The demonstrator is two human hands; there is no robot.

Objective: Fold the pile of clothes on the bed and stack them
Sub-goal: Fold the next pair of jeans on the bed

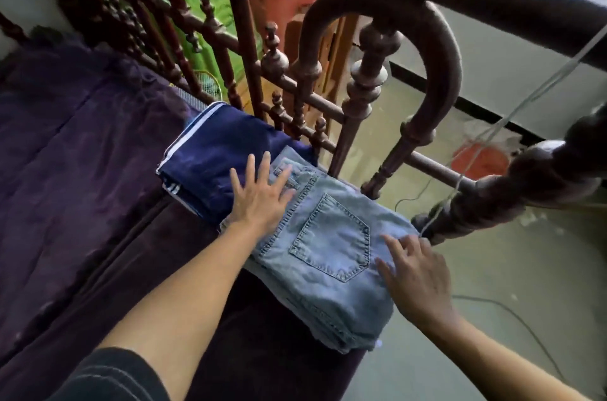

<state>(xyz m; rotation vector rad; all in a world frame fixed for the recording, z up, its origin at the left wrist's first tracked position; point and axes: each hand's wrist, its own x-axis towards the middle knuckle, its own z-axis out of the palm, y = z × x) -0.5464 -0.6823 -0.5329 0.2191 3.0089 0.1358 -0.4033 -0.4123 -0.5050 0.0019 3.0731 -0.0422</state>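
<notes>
Pressing flat with the left hand [259, 195], fingers straight and spread, on the far left end of the folded jeans [328, 249]; nothing grasped. Touching the right edge of the same jeans with the right hand [415, 272], fingers loosely bent, tips on the denim, nothing pinched as far as can be seen. Folded into a thick rectangle, back pocket up, at the near right corner of the bed [65, 154], close to the carved wooden footboard [363, 95]. Just beyond to the left, touching them, a folded navy garment [216, 151] with white stripes.

Judged late in the task: two pieces folded, no loose pile in view on the purple cover. Probably left: setting one fold on the other, being side by side now rather than stacked.

Hard to tell whether the denim edge overlaps the navy fold, or how many garments in each bundle. Cut off from view: the bed's far left and near parts.
</notes>
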